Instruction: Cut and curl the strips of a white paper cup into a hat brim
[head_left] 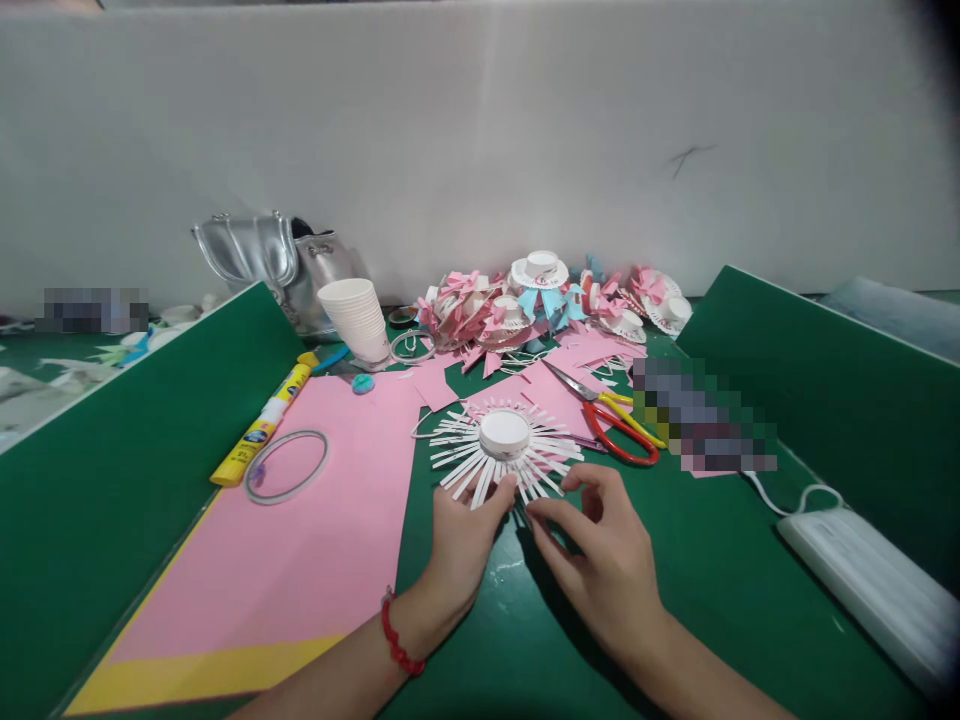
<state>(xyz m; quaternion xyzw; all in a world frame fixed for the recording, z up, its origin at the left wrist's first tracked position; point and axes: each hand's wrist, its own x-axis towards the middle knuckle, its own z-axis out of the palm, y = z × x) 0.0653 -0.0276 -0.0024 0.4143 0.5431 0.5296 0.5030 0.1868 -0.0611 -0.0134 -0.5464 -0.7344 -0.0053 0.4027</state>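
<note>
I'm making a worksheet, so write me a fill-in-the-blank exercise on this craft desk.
The left hand holds a white paper cup cut into narrow ____.
The red cord bracelet circles the ____ wrist.
The metal-bladed scissors have one red handle and one ____ handle.

Missing words: strips; left; yellow.

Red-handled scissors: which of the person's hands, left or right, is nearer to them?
Right. The right hand is just on the near side of the red-handled scissors; the left hand is farther off to their left, holding the cut white cup.
</note>
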